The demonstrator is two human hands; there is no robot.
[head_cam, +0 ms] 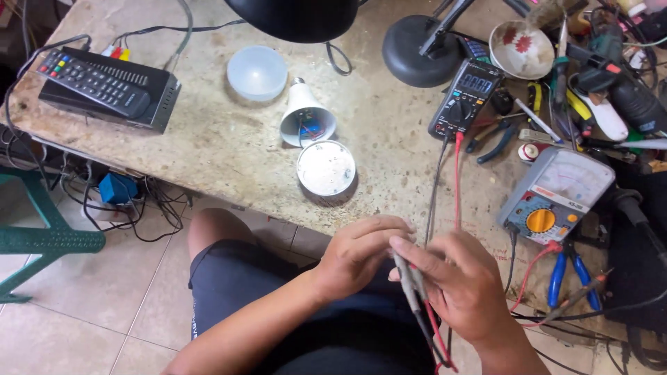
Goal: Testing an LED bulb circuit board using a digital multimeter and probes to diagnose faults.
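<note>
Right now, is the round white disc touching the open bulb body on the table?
Apart. The head view shows a strip of bare tabletop between the round white disc and the open bulb body.

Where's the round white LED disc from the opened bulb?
In the head view the round white LED disc lies flat on the stone tabletop near its front edge, just below-right of the open white bulb housing, left of the black digital multimeter.
</note>
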